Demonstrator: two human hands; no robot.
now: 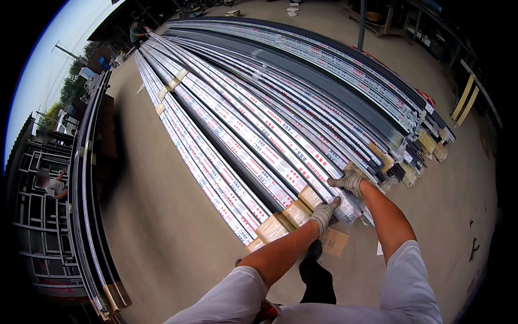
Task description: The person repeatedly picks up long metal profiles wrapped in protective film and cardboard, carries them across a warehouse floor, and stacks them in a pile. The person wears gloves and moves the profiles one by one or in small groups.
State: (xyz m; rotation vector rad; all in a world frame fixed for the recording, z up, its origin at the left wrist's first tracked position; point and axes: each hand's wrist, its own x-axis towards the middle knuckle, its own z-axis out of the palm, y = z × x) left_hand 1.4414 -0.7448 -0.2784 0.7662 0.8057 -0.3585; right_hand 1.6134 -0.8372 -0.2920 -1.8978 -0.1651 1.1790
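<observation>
Both my hands wear grey work gloves and hold the near end of one long bundle of film-wrapped profiles (286, 154). My left hand (325, 214) grips the bundle's left side, its fingertips partly hidden. From the right, my right hand (349, 182) is closed over the same end, fingers bent round it. Clear plastic wrap (348, 209) covers the tip between and below my hands. Left of it lie more bundles, their ends wrapped in brown cardboard (274, 229) and clear film. All are white with red and dark print.
Dark grey profiles (302, 67) and more wrapped bundles lie to the right. Another person (138, 33) stands at the far end. On the left are long dark profiles (86, 178), metal frames (40, 216) and a second person (54, 186). Flat cardboard (335, 242) lies by my foot.
</observation>
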